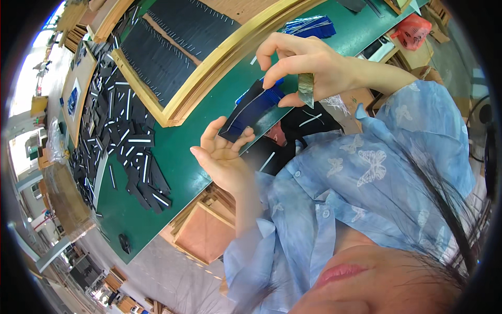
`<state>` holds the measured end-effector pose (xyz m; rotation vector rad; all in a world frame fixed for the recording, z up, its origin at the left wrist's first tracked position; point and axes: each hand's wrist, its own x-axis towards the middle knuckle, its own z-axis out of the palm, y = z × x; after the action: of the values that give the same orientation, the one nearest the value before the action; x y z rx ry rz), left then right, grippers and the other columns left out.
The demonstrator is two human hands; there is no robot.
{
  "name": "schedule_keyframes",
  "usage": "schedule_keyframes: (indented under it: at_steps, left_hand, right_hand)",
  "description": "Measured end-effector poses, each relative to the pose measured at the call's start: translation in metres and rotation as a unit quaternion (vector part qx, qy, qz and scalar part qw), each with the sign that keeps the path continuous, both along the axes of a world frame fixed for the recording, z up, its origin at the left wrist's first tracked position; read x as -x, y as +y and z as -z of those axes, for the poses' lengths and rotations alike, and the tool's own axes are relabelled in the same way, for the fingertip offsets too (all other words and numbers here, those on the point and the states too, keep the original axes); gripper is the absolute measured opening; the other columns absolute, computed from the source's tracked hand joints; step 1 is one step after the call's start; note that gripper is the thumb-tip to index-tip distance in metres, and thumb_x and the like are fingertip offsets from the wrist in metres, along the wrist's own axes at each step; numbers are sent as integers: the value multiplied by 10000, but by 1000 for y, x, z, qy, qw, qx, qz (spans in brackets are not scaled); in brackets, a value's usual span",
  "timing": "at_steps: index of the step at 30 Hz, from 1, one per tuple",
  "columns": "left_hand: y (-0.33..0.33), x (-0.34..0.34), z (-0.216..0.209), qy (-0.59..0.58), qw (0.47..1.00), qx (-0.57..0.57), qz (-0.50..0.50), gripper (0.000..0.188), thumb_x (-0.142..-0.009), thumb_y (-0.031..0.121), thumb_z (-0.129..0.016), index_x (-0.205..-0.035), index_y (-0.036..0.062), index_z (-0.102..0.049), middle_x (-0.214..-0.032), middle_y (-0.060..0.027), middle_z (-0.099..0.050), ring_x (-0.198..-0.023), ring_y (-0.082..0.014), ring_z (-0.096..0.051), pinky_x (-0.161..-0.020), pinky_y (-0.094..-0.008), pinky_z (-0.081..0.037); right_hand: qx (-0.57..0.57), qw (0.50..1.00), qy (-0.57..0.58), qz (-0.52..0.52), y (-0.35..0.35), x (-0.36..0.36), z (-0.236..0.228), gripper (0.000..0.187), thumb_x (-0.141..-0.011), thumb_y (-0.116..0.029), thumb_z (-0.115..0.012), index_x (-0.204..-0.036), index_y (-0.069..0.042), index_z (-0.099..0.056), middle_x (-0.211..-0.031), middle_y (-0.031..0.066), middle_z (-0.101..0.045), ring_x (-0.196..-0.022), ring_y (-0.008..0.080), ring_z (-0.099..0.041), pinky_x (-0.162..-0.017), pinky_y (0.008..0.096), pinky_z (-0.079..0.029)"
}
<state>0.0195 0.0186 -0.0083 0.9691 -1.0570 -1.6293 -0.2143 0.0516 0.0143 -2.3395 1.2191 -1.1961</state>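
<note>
A dark blue-black flat strip (246, 115) slants between my two hands above the green table. My left hand (225, 162) is palm up around its lower end, fingertips showing on both sides and the thumb held away. At the upper end, the thumb and index finger of my right hand (314, 68) close on the strip. A small shiny, blade-like metal piece (306, 90) shows under the right palm; how it is held is partly hidden. Shiny blue material (274, 94) shows beside the strip near the right fingertips.
A yellow wooden frame (175, 107) with rows of dark strips (157, 57) lies on the green table (180, 157). Loose black and white strips (125, 131) pile at left. Blue strips (311, 27) and a red plastic bag (413, 31) are farther off. Wooden boxes (204, 230) stand below the edge.
</note>
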Motion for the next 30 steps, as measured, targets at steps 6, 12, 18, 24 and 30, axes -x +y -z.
schedule_keyframes:
  at_steps: [6,12,18,24,30]
  left_hand:
    - [1,-1,2,2,1000,4,-3,691,-970,527,-222,-1103,-84,-516,-929,-253,-624,-694,-298,-647,-605,-326,-567]
    - [2,-1,3,-5,1000,8,0,689,-971,524,-218,-1118,-86,-503,-932,-255,-627,-701,-307,-654,-603,-329,-570]
    - [2,-2,2,-1,1000,9,2,672,-976,508,-213,-1113,-81,-506,-935,-247,-630,-703,-304,-656,-612,-337,-570]
    - [3,-1,1,1,1000,6,5,659,-979,498,-219,-1112,-81,-506,-936,-245,-629,-707,-300,-655,-619,-336,-569]
    - [9,1,-5,-44,998,22,28,424,-992,319,-376,-1108,-63,-517,-914,-200,-627,-708,-233,-652,-631,-300,-557]
  right_hand:
    - [-13,1000,-9,0,1,-3,-2,414,-604,-91,-811,-979,-89,-634,-1042,74,-497,-634,141,-456,-562,259,-401]
    - [-22,1000,-3,2,3,-6,-6,409,-608,-106,-812,-976,-93,-634,-1034,68,-496,-637,146,-455,-560,261,-401]
    - [-61,998,-11,31,8,-7,-10,356,-595,-85,-800,-894,-116,-610,-1004,35,-508,-809,210,-583,-672,315,-476]
    - [-26,1000,-8,4,7,-8,-9,401,-621,-107,-808,-981,-96,-633,-1024,66,-496,-656,150,-455,-569,261,-398]
    - [-63,997,-16,36,6,-11,-11,309,-614,-117,-793,-885,-115,-644,-985,27,-518,-814,198,-576,-680,307,-477]
